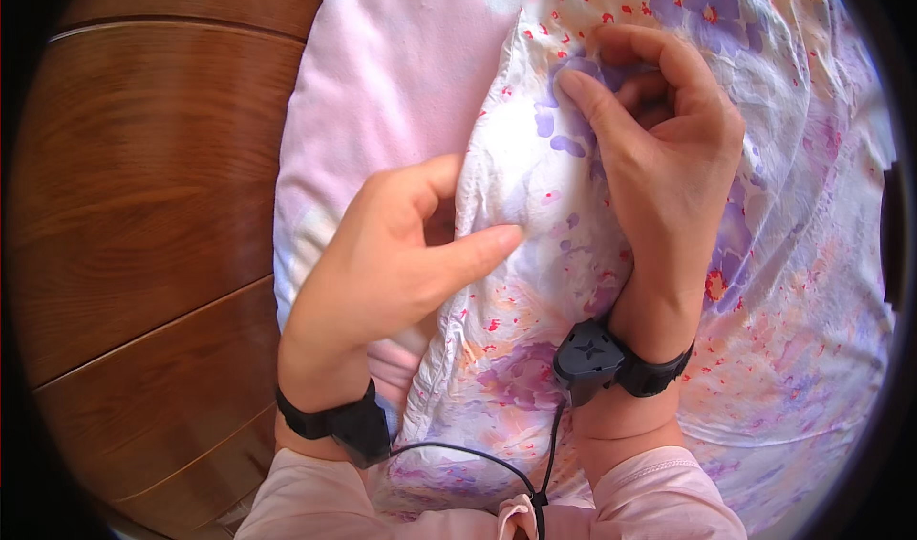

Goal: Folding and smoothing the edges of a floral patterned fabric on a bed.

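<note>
A white floral fabric cover (530,311) with purple, orange and red print spreads over the middle and right. Its seamed edge runs up the middle, above a pale pink plush fabric (387,74). My left hand (387,253) holds that edge, thumb on top of the floral cloth and fingers beneath it. Farther up and to the right, my right hand (659,124) is over the floral cloth, thumb and index finger apart at the tips and the other fingers curled. Whether a fold of cloth lies between its fingers I cannot tell.
Brown wooden boards (150,182) with dark seams lie along the left. Black straps with dark devices (589,357) are on both wrists, joined by a black cable (466,450) crossing above the pink clothing at the bottom. Wrinkled floral cloth reaches the right rim.
</note>
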A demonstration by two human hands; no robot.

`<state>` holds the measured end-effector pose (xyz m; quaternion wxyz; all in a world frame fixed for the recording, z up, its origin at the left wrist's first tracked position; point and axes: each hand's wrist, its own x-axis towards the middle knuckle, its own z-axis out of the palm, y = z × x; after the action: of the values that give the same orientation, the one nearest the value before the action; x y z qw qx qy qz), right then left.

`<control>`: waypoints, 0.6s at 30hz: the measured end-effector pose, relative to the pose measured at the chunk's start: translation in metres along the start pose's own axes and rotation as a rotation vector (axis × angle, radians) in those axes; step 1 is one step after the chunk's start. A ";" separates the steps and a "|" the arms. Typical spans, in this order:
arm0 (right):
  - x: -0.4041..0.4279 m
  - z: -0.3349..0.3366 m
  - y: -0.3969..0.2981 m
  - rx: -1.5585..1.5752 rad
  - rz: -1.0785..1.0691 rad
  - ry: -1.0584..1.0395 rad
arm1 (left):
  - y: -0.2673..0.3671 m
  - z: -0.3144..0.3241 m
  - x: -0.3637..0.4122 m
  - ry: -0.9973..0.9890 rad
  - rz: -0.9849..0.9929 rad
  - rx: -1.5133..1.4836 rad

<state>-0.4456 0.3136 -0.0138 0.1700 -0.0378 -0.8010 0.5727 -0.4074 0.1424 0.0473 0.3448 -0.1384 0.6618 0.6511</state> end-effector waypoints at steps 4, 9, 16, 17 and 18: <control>-0.002 0.002 0.002 0.028 0.013 0.009 | -0.019 0.007 -0.008 0.105 0.141 -0.140; -0.001 0.004 0.001 0.054 0.023 0.024 | -0.024 0.002 -0.022 0.092 0.073 0.012; -0.006 0.003 -0.003 0.226 0.073 -0.016 | -0.033 -0.011 -0.022 0.102 0.272 -0.246; -0.013 0.009 0.001 0.451 0.107 -0.009 | -0.035 -0.015 -0.025 0.103 0.276 -0.251; -0.016 0.012 0.002 0.660 0.142 -0.003 | -0.037 -0.017 -0.025 0.110 0.297 -0.208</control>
<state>-0.4344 0.2993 -0.0231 0.1313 -0.0357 -0.5682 0.8116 -0.3706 0.1148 0.0338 0.1919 -0.1094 0.6218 0.7513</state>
